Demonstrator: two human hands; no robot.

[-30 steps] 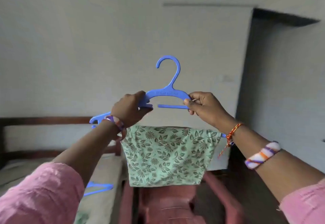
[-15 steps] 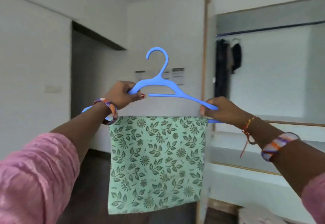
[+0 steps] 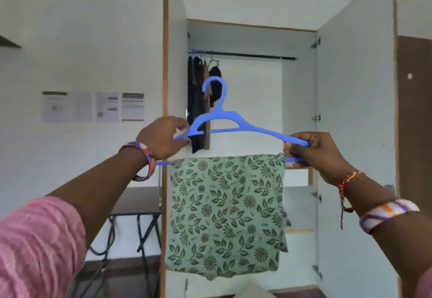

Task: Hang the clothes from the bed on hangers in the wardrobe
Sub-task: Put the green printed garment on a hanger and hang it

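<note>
**Clothes on the hanger, held up before the open wardrobe**

Clothes: one piece, a green leaf-print garment (image 3: 225, 216), is folded over the lower bar of a blue hanger (image 3: 224, 120) and hangs straight down between my two hands. My left hand (image 3: 161, 137) has its fingers curled round the hanger's left shoulder. My right hand (image 3: 313, 150) grips the right end, its fingers wrapped over both the shoulder and the lower bar, right at the cloth's top corner. Neither hand holds anything else.

Beyond my hands stands the wardrobe (image 3: 339, 110) with its doors open. Its dark rail (image 3: 252, 55) runs across well above the hanger's hook, which is upright and not yet on it. Up and just past my left hand, several dark garments (image 3: 198, 101) already hang bunched at the rail's left end; the stretch of rail above my right hand is bare.

I judge this piece nearly done: it is on its hanger, and lifting the hook onto the rail remains. The bed is out of view, so I cannot tell how many clothes are left.
</note>
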